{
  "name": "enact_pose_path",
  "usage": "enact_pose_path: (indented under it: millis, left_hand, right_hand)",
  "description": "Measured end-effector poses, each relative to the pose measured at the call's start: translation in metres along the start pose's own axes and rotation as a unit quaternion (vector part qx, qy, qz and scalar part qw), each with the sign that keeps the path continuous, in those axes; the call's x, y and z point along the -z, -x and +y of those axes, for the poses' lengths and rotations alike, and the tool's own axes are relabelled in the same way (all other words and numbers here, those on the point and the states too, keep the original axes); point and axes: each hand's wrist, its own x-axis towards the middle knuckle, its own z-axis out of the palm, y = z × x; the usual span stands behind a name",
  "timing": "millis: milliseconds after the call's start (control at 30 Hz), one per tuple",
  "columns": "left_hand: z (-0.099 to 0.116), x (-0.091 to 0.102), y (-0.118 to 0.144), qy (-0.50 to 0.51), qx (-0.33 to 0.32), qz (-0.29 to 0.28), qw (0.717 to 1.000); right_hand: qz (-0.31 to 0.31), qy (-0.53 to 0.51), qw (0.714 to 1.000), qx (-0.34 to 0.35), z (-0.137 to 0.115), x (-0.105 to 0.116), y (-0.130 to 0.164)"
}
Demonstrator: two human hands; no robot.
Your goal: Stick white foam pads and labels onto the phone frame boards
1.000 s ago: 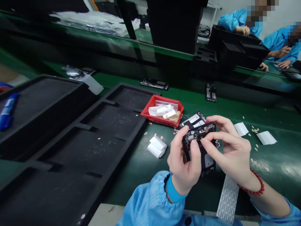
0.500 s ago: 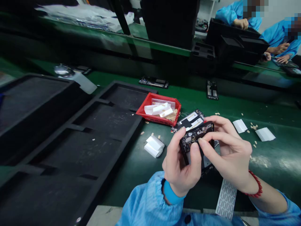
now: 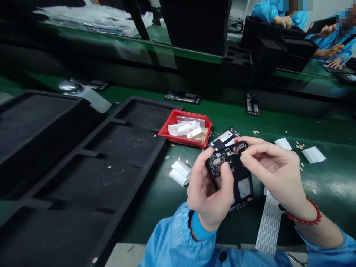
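Observation:
My left hand [image 3: 210,189] is closed round an opened phone body [image 3: 239,170] with a bare circuit board along its upper end. The thumb presses on that board, and the fingers wrap the left edge. At the upper right edge of the phone, my right hand [image 3: 274,168] is closed in a pinch of thumb and forefinger; whatever is between the tips is too small or hidden to make out. Another opened phone body [image 3: 226,137] lies on the bench just behind, partly covered by the held one. A strip of printed stickers [image 3: 268,226] hangs below my right wrist.
A red bin [image 3: 185,141] holds white paper and small tan scraps. Large black trays [image 3: 119,196] fill the left. Folded white papers [image 3: 313,154] and tan bits lie on the green bench, with phone bodies [image 3: 252,104] farther back. Co-workers in blue sit across at upper right.
My right fingertips have moved from the middle of the circuit board to the phone's upper right edge, uncovering more of the phone. A co-worker at upper right now raises a dark flat panel.

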Motion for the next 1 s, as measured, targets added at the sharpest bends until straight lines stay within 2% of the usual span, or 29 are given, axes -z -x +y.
enact_pose_path:
  millis: [267,333,400,467,500,533,567,633,667,700,733,800,867,933,1000]
  left_hand:
    - [0.001,-0.002,-0.001,0.001,0.063,-0.014,0.998]
    - [-0.003,-0.001,-0.005,0.015,0.099,-0.008,0.995]
    - [-0.01,0.0,-0.009,0.055,0.144,-0.022,0.988]
    - [-0.017,0.002,-0.013,0.11,0.174,-0.066,0.976]
    - [-0.021,0.002,-0.015,0.124,0.172,-0.071,0.975]
    - [-0.024,0.003,-0.017,0.133,0.162,-0.063,0.976]
    - [-0.026,0.003,-0.019,0.137,0.15,-0.042,0.978]
    - [-0.029,0.004,-0.025,0.139,0.132,0.004,0.981]
    - [-0.03,0.004,-0.027,0.135,0.132,0.006,0.982]
    - [-0.03,0.003,-0.029,0.12,0.137,-0.011,0.983]
    - [-0.03,0.003,-0.028,0.088,0.14,-0.059,0.984]
    - [-0.031,0.001,-0.022,0.002,0.129,-0.208,0.97]
    - [-0.032,-0.001,-0.009,-0.062,0.105,-0.354,0.927]
    - [-0.032,-0.004,0.009,-0.115,0.084,-0.43,0.892]
    - [-0.031,-0.007,0.024,-0.221,0.045,-0.496,0.839]
  right_hand:
    - [0.022,0.006,0.999,0.023,0.015,-0.01,0.003]
    - [-0.022,-0.034,0.999,-0.021,0.023,-0.009,0.007]
    - [-0.089,-0.059,0.99,-0.093,0.032,-0.004,0.0]
    - [-0.108,-0.019,0.983,-0.147,0.042,0.003,-0.026]
    - [-0.084,0.021,0.984,-0.156,0.048,0.007,-0.047]
    - [-0.024,0.084,0.985,-0.149,0.055,0.011,-0.073]
    - [0.007,0.114,0.983,-0.145,0.063,0.015,-0.101]
    - [0.034,0.155,0.976,-0.149,0.08,0.022,-0.158]
    - [0.042,0.177,0.971,-0.153,0.089,0.025,-0.183]
    - [0.051,0.199,0.966,-0.154,0.098,0.028,-0.204]
    - [0.058,0.222,0.961,-0.155,0.106,0.031,-0.221]
    - [0.066,0.263,0.951,-0.15,0.119,0.036,-0.24]
    - [0.066,0.297,0.943,-0.136,0.128,0.04,-0.244]
    - [0.057,0.321,0.939,-0.113,0.131,0.044,-0.235]
    - [0.037,0.331,0.939,-0.084,0.126,0.048,-0.214]
